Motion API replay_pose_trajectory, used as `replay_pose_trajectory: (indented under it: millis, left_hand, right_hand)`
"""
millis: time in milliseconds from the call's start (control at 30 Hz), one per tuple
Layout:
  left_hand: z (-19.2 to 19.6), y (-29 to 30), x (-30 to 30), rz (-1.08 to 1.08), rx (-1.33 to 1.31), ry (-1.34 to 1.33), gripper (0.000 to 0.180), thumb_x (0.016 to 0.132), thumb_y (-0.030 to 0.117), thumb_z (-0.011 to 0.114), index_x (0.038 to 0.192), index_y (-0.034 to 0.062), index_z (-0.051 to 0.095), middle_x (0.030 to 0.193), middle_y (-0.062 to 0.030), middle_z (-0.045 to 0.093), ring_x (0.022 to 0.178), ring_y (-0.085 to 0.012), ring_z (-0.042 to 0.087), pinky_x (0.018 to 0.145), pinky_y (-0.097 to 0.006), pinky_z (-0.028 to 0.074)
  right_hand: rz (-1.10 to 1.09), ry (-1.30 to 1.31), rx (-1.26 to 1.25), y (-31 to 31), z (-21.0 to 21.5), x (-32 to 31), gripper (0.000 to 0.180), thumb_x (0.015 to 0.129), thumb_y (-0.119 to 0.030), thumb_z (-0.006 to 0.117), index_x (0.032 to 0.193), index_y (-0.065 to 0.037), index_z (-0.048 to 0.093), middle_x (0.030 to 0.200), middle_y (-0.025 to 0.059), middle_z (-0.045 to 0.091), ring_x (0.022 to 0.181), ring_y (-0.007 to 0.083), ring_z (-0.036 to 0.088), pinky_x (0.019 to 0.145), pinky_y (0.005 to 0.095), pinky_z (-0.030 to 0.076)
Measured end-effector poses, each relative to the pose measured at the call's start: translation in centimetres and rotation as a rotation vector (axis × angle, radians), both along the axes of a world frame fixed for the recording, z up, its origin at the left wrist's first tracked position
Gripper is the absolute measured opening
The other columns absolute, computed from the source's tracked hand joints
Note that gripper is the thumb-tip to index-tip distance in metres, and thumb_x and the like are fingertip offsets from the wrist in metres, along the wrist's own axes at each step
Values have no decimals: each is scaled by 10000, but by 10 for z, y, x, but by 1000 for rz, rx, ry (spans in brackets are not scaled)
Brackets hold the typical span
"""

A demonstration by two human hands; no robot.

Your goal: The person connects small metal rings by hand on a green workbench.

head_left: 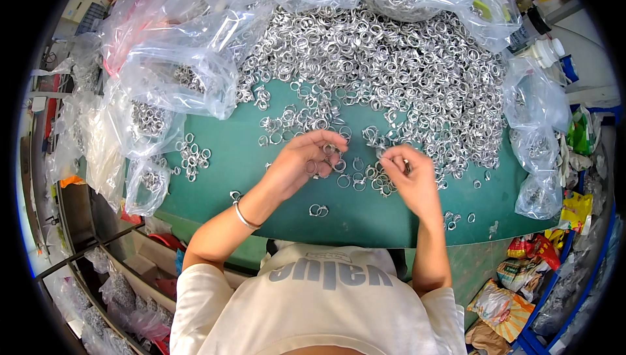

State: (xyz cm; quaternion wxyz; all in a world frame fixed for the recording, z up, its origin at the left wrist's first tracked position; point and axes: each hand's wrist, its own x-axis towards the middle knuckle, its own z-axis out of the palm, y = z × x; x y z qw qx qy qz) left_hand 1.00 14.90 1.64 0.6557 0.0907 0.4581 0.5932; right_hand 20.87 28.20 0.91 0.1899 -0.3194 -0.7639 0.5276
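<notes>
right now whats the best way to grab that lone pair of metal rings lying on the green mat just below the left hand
The ring pair lies flat on the green mat, apart from the big heap of rings. Probably best come straight down from above with the left hand, the nearest one, and pinch one ring's rim between thumb and forefinger. Whether the two are linked is too small to tell.

We see a green table top [274,159] under even light. At nine o'clock stand dark shelves [85,263] with clear plastic bags [169,48]; at four o'clock, a blue bin [554,303] of colourful packets [502,306].
</notes>
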Motion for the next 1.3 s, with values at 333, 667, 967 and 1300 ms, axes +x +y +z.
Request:
replay_pose_trajectory:
  millis: [333, 667, 967, 1300]
  left_hand:
    - [-6, -9, 27, -493, 98, 1771, 294, 814, 185, 677, 1078, 84, 595, 869, -91, 537, 717, -295, 620, 573, -405, 497]
    - [-5, -2, 21, -445, 196, 1721, 290, 814, 87, 669, 1084, 47, 575, 852, -56, 555, 655, -231, 610, 545, -348, 478]
    - [7, 1, -5, -153, 205, -544, 190, 877, 133, 519, 1018, 9, 553, 973, -111, 504, 653, -95, 351, 425, -172, 256]
    - [-5, -11, 12, -233, 13, 280, 281, 955, 246, 561, 793, 31, 642, 662, -26, 527, 630, -115, 504, 451, -241, 352]
  right_hand:
    - [-223, 463, -1197, 7, -3, 6, 170, 961, -179, 514, 853, -49, 524, 693, 74, 557, 447, 95, 415, 352, 203, 290]
    - [-14, 658, -1338, 9, -6, 21, 281, 995, -231, 488, 823, -34, 593, 504, -20, 362, 414, 73, 331, 355, 208, 224]
    - [-274, -359, 357, -14, 15, 36, 161, 887, -204, 637, 930, -51, 654, 646, 142, 639, 554, 323, 624, 511, 418, 458]
    - [-198, -406, 607, -20, -15, 1, 112, 883, -178, 628, 878, -78, 579, 664, 139, 643, 549, 335, 624, 485, 434, 465]
